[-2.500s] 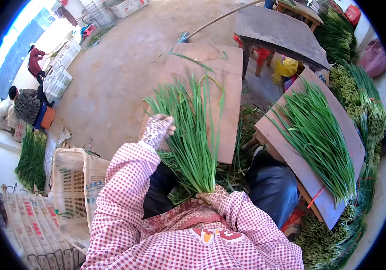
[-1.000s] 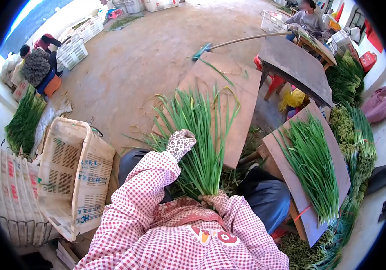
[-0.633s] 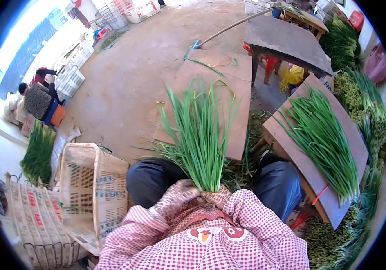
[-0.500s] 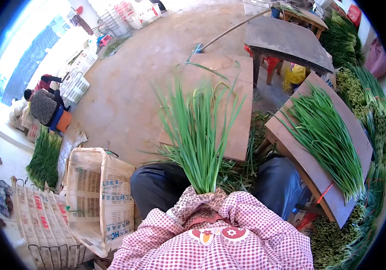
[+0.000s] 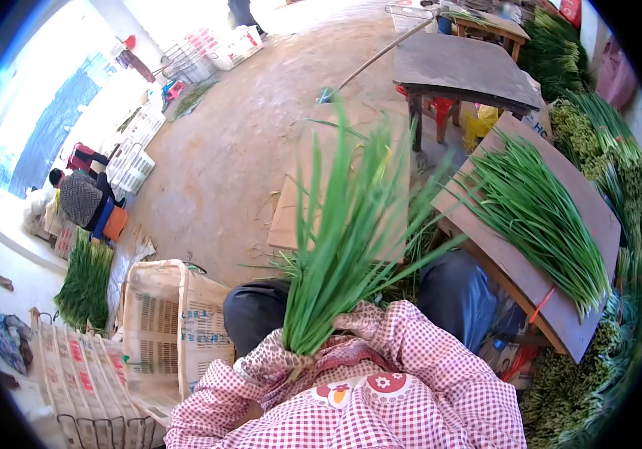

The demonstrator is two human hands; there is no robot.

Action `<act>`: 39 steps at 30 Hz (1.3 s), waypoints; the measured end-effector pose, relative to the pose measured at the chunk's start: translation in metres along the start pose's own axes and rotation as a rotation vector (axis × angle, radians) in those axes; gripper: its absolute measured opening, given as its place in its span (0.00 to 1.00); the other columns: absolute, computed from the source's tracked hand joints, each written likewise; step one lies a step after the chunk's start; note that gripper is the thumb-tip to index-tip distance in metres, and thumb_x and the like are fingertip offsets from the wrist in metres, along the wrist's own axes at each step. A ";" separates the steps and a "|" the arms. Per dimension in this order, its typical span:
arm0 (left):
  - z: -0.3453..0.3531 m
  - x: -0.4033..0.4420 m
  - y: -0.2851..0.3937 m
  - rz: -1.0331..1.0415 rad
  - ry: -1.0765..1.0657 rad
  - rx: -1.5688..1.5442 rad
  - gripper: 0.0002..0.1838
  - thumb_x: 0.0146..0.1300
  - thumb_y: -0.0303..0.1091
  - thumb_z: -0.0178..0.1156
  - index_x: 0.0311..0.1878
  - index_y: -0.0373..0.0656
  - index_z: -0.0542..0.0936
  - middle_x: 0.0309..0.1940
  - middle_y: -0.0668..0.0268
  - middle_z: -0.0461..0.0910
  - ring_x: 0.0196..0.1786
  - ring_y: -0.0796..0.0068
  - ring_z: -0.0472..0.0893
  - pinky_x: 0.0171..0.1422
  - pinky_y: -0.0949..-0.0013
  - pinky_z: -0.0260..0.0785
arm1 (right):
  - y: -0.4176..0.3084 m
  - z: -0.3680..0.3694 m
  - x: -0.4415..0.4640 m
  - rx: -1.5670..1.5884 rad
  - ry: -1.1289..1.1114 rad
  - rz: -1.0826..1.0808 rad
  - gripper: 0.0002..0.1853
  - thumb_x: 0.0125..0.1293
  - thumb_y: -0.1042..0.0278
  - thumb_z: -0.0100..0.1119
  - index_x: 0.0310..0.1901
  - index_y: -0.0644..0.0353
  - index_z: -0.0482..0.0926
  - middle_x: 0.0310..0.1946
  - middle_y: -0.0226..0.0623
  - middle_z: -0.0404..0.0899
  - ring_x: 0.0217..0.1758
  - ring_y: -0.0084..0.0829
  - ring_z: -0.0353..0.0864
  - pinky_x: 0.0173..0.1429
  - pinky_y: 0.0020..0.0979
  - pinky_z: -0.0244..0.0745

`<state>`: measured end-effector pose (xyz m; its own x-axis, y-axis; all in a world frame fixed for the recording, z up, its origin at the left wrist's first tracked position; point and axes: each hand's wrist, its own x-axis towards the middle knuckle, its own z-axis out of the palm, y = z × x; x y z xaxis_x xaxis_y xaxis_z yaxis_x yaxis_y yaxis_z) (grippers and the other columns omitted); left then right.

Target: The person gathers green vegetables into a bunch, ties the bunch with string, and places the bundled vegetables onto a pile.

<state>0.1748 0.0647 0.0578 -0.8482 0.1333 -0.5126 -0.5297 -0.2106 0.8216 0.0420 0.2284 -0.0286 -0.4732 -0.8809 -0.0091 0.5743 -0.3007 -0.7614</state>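
Observation:
A loose bunch of long flat green leaves, which look like garlic chives (image 5: pixel 328 254), stands up from my lap and fans out at the top, where it is blurred. My left hand (image 5: pixel 274 361), in a leopard-print glove, is closed round its lower end. On the bunch's right side, my right hand (image 5: pixel 357 320), also gloved, has bent fingers against the leaves; its fingertips are partly hidden. Beyond my knees lies a brown board (image 5: pixel 291 217). Another pile of the same leaves (image 5: pixel 538 217) rests on a slanted board (image 5: pixel 583 329) at my right.
White plastic crates (image 5: pixel 205 329) stand at my left, one tipped on its side. Tied green bundles (image 5: pixel 605 150) line the right wall. A dark table (image 5: pixel 463 71) and a long-handled tool (image 5: pixel 377 60) are ahead. Another person (image 5: pixel 81 198) sits bent over at far left.
My hands have moved apart; the left has shifted left and down with the bunch's base. The leaves now lean and spread to the right. Someone's legs show more at the far top.

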 end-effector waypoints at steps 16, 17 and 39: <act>0.016 -0.038 -0.067 0.098 0.315 -0.347 0.21 0.50 0.22 0.63 0.50 0.35 0.72 0.36 0.59 0.79 0.38 0.69 0.79 0.42 0.67 0.74 | -0.030 0.027 -0.018 -0.479 0.013 0.432 0.34 0.59 0.47 0.54 0.63 0.59 0.61 0.61 0.47 0.62 0.65 0.42 0.59 0.69 0.41 0.55; 0.014 -0.037 -0.068 0.098 0.314 -0.350 0.21 0.51 0.22 0.63 0.50 0.35 0.72 0.36 0.59 0.79 0.38 0.69 0.79 0.41 0.67 0.74 | -0.039 0.026 -0.021 -0.581 0.004 0.500 0.35 0.60 0.46 0.53 0.63 0.59 0.61 0.62 0.47 0.61 0.66 0.42 0.58 0.69 0.41 0.54; 0.013 -0.013 -0.059 0.030 0.273 -0.294 0.21 0.52 0.18 0.59 0.52 0.35 0.70 0.41 0.58 0.77 0.38 0.68 0.79 0.44 0.69 0.75 | -0.143 0.023 0.009 -1.384 0.052 0.089 0.27 0.64 0.62 0.52 0.63 0.57 0.59 0.38 0.51 0.79 0.43 0.39 0.80 0.47 0.36 0.74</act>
<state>0.2169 0.0876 0.0193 -0.8114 -0.1313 -0.5695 -0.4489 -0.4840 0.7512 -0.0291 0.2549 0.0956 -0.5120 -0.8541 -0.0918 -0.5042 0.3853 -0.7729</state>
